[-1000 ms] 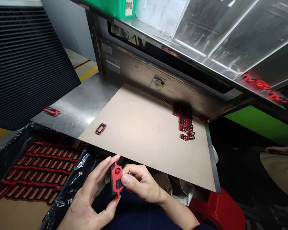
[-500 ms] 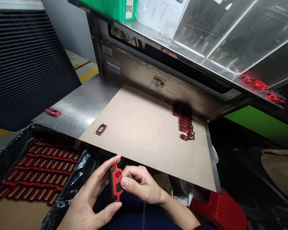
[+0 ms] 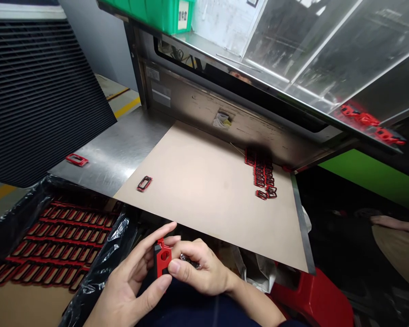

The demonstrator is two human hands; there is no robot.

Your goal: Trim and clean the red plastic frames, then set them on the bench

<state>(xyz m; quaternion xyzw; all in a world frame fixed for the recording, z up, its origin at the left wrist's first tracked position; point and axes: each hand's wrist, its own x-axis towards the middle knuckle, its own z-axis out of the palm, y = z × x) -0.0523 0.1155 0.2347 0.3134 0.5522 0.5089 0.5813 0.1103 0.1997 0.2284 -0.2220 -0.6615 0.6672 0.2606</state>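
Upright over my lap is a red and black plastic part (image 3: 163, 260) with a round hole near its top. My left hand (image 3: 127, 277) grips it between the thumb and the fingers. From the right side, my right hand (image 3: 204, 270) meets the part with its thumb tip and index finger. Small shiny metal pieces (image 3: 190, 261), too small to name exactly, show within its curled fingers. The lower end of the part is hidden behind my left thumb. A single red and black frame (image 3: 144, 183) lies on the cardboard sheet (image 3: 204, 181) ahead of my hands.
Rows of similar frames (image 3: 64, 236) fill a box lined with black plastic (image 3: 114, 236) at lower left. More frames (image 3: 263, 172) cluster at the board's right. A red frame (image 3: 77, 160) lies on the metal table (image 3: 112, 145). Overhead is a metal shelf (image 3: 272, 86); a person's arm (image 3: 391, 222) shows right.
The part has turned slightly and sits lower between my hands. My left thumb and fingers have closed in around it. More of the shiny metal pieces shows in my right hand.
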